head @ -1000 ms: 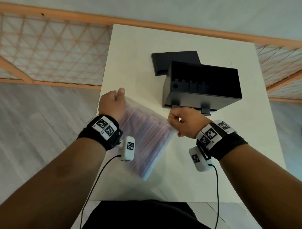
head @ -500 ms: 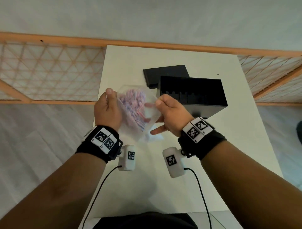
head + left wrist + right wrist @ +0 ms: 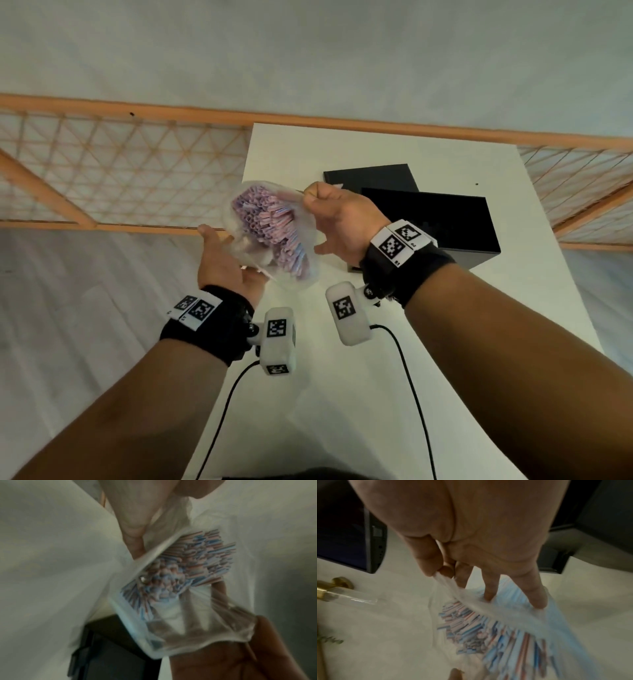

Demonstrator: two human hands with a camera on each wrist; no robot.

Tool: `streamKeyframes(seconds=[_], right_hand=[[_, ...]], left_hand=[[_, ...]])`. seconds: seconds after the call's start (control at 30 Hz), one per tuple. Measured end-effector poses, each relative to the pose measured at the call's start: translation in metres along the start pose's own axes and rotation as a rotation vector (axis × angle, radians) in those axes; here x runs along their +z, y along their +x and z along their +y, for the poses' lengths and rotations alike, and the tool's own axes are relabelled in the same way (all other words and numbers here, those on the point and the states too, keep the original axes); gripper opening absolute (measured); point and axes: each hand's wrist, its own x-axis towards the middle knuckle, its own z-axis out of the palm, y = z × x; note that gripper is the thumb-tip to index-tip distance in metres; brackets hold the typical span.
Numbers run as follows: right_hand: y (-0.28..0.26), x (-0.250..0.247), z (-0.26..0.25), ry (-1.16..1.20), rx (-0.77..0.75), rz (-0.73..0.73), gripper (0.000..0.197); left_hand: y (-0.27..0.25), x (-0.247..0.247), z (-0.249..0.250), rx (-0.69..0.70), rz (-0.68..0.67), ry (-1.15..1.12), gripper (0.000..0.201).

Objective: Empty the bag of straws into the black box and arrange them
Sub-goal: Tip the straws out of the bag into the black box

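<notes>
Dozens of thin straws (image 3: 270, 224) in pink, lilac and pale blue are seen from the head view, packed loosely in a clear plastic bag (image 3: 236, 222). The bag is held in the air above the left side of the white table (image 3: 342, 394). Its mouth is turned toward the camera, so the straws' cut ends are shown. It is cradled from below by the left hand (image 3: 224, 265), palm up and fingers nearly straight. Its upper rim is pinched by the right hand (image 3: 342, 219) between thumb and curled forefinger, the other fingers being spread. A black box (image 3: 445, 219) and a flat black lid (image 3: 370, 176) are seen on the table behind.

From the left wrist, the bag (image 3: 171, 615) is blurred. Its film is crumpled and pulled taut, the straws (image 3: 197, 561) are fanned out inside, and the right hand (image 3: 240, 655) is made out at its far corner.

From the right wrist, a fold of the bag (image 3: 488, 605) is nipped at the thumb tip of the right hand (image 3: 471, 534). Two fingers are pressed against the film over the straws (image 3: 479, 635), which are striped red, blue and white.
</notes>
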Motion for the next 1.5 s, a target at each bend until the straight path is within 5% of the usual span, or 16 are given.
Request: streamKeyframes(seconds=[0.13, 0.37, 0.5, 0.6, 0.67, 0.8, 0.93, 1.07, 1.37, 1.5], right_hand=[[0.000, -0.012, -0.014, 0.102, -0.141, -0.057, 0.010], [-0.028, -0.062, -0.050, 0.195, -0.217, -0.128, 0.014], [-0.034, -0.088, -0.069, -0.054, -0.299, 0.021, 0.033], [-0.033, -0.102, -0.077, -0.281, -0.334, 0.172, 0.061], [-0.035, -0.110, -0.082, -0.438, -0.332, 0.234, 0.095], [-0.046, -0.124, -0.084, -0.422, -0.366, 0.108, 0.074], [-0.046, -0.140, -0.076, -0.351, -0.333, 0.023, 0.096], [-0.053, -0.155, -0.078, -0.660, -0.364, 0.146, 0.101], [-0.057, -0.166, -0.038, -0.732, -0.377, 0.288, 0.103], [-0.060, -0.169, -0.034, -0.729, -0.373, 0.337, 0.090]], left_hand=[[0.000, 0.014, -0.001, -0.069, -0.325, -0.038, 0.080], [-0.018, 0.055, -0.022, -0.116, -0.608, 0.056, 0.088], [-0.028, 0.090, -0.031, -0.156, -0.768, 0.134, 0.108], [-0.030, 0.114, -0.035, -0.052, -0.826, 0.206, 0.107], [-0.031, 0.126, -0.035, 0.011, -0.825, 0.251, 0.109], [-0.026, 0.138, -0.039, 0.162, -0.858, 0.403, 0.115], [-0.025, 0.146, -0.043, 0.372, -0.925, 0.712, 0.098], [-0.018, 0.149, -0.046, 0.555, -0.718, 1.071, 0.076], [-0.007, 0.141, -0.059, 0.561, -0.575, 1.167, 0.079], [-0.006, 0.137, -0.056, 0.554, -0.593, 1.180, 0.078]])
